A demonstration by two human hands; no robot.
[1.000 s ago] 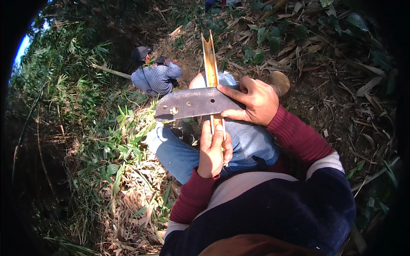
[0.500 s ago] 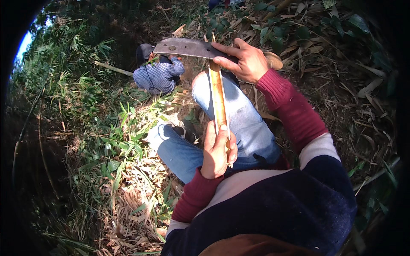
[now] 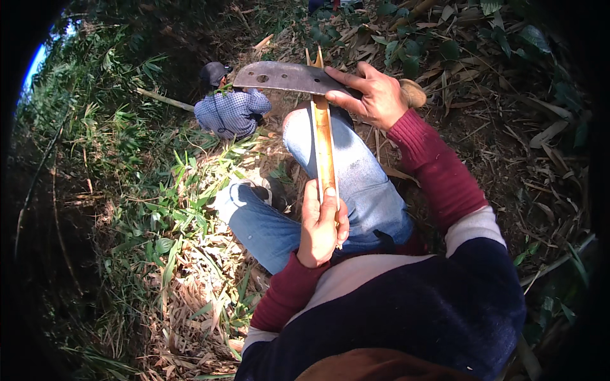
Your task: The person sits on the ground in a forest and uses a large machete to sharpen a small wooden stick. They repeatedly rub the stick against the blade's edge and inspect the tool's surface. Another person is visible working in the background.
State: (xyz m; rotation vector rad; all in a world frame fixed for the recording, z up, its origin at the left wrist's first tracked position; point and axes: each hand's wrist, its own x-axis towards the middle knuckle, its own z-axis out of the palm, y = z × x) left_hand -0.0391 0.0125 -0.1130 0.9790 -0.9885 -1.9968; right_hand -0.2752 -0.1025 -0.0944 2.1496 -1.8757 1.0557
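Observation:
A split length of bamboo (image 3: 323, 136), hollow side up, runs away from me over my raised knee. My left hand (image 3: 322, 222) is closed round its near end, thumb on top. Across its far part lies a broad dark machete blade (image 3: 283, 76) with several holes, pointing left. My right hand (image 3: 373, 95) grips the machete near its wooden handle (image 3: 413, 93), with the index finger and thumb stretched along the blade. Beyond the blade two thin prongs of the bamboo's far end stick out. The blade hides the part of the bamboo under it.
A person in a checked shirt (image 3: 226, 114) and dark cap crouches ahead to the left. A cut pole (image 3: 165, 100) lies beside them. Dry bamboo leaves (image 3: 197, 298) and green plants cover the ground. My jeans-clad knee (image 3: 362, 165) supports the work.
The machete and my right hand have shifted slightly toward me and to the right along the bamboo. More of the bamboo's far end shows beyond the blade. My left hand keeps its hold.

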